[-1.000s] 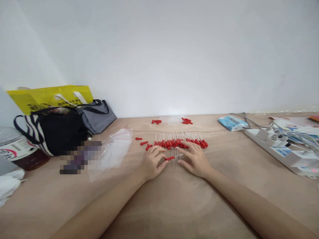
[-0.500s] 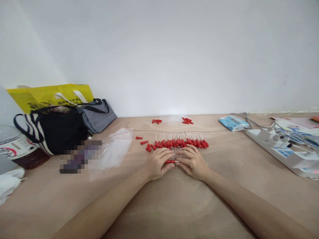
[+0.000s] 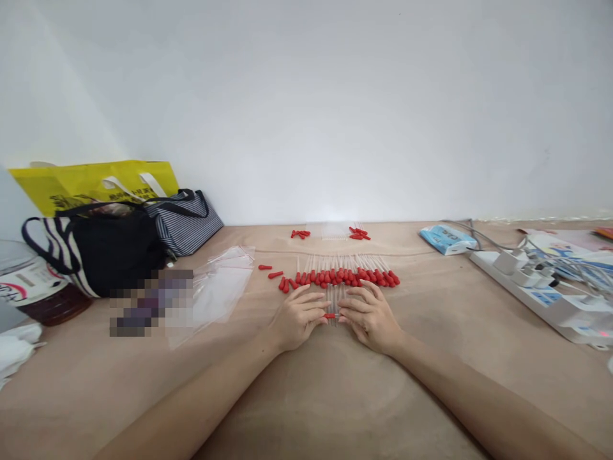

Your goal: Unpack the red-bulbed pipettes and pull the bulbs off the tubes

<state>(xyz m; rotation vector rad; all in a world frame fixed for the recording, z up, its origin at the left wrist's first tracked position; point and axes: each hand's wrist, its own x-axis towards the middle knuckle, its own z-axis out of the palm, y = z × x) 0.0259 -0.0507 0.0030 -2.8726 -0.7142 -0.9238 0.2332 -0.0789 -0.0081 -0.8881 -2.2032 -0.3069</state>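
My left hand (image 3: 297,321) is closed, its fingertips pinching a red rubber dropper bulb (image 3: 329,315). Facing it, my right hand (image 3: 372,317) pinches a thin clear glass tube, mostly hidden by the fingers, whose end meets the bulb's mouth. Between and beneath both hands lie several loose glass tubes (image 3: 334,294) side by side. Just beyond my fingers stretches a row of droppers (image 3: 341,276), red bulbs toward me and clear stems pointing to the wall. A few loose red bulbs (image 3: 276,275) rest at the row's left end.
Clear zip bags (image 3: 225,281) lie to the left, near a black bag (image 3: 112,255), a striped bag (image 3: 184,223) and a large bottle (image 3: 52,287). At the back are two small groups of red bulbs (image 3: 359,234). A power strip (image 3: 541,297) and a blue tissue pack (image 3: 447,238) occupy the right.
Both hands have shifted slightly, and less of the red bulb shows between the fingertips. More of the loose glass tubes is visible between the hands.
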